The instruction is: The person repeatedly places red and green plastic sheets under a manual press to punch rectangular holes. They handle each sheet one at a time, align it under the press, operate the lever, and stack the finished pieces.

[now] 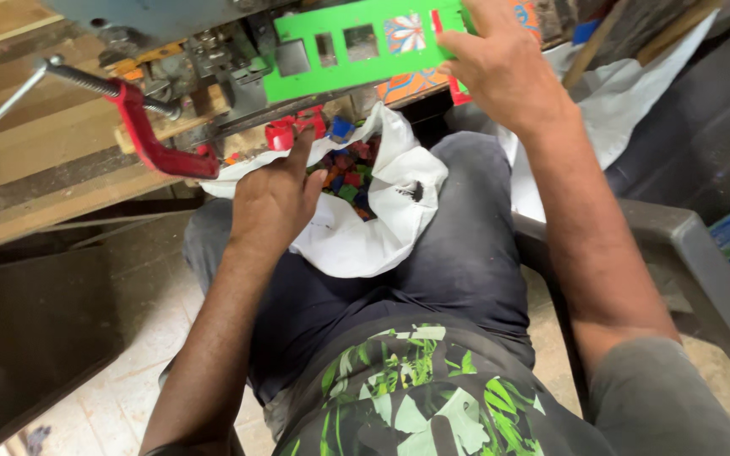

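Note:
My right hand (500, 67) grips the right end of a flat green strip (344, 59) with several rectangular cut-outs, held up against a metal machine (213, 51) on the workbench. My left hand (274, 198) rests on the rim of a white plastic bag (365, 245) that lies open on my lap, its fingers reaching toward the bag's mouth. Inside the bag are several small red, blue and green pieces (348, 173). I cannot see whether the left fingers hold a piece.
A red clamp (149, 139) with a steel screw handle fixes the machine to the wooden bench (35, 160). A grey chair arm (694, 253) stands to my right, with white sheeting (627, 93) behind it. Patterned orange and blue material (416, 83) shows behind the strip.

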Available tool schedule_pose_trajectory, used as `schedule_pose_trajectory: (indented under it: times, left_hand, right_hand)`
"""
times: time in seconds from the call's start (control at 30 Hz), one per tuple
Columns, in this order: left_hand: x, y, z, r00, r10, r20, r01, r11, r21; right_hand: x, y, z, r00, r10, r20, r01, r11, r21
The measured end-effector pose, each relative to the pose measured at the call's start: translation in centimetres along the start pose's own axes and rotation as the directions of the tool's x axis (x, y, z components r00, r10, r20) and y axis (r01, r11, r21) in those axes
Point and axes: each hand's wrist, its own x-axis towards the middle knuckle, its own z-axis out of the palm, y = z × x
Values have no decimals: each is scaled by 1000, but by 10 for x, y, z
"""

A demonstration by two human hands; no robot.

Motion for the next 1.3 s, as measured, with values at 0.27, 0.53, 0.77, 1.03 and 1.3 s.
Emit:
schedule_pose_trajectory:
  times: [0.27, 0.53, 0.77, 1.03, 1.3]
  left_hand:
    - [-5, -3, 7, 974, -57, 217, 58, 998, 0]
    - [-13, 10, 3, 973, -78, 217, 91, 995, -51]
    - [-21, 40, 8, 944, -233, 232, 308, 379, -873]
    - [-20, 21, 3, 909, -217, 356, 410, 312, -857]
    - [-15, -1, 15, 860, -319, 399, 495, 328, -804]
  right_hand:
    - [-101, -28, -83, 988, 147, -56, -154, 976, -156]
    - [-186, -87, -121, 932, 310, -188, -355, 886, -298]
    - [-178, -125, -107, 969, 227, -96, -240, 958, -156]
    - [-139, -134, -70, 987, 159, 16, -158, 986, -62]
    - [-124, -133, -51, 994, 108, 34, -108, 994, -2]
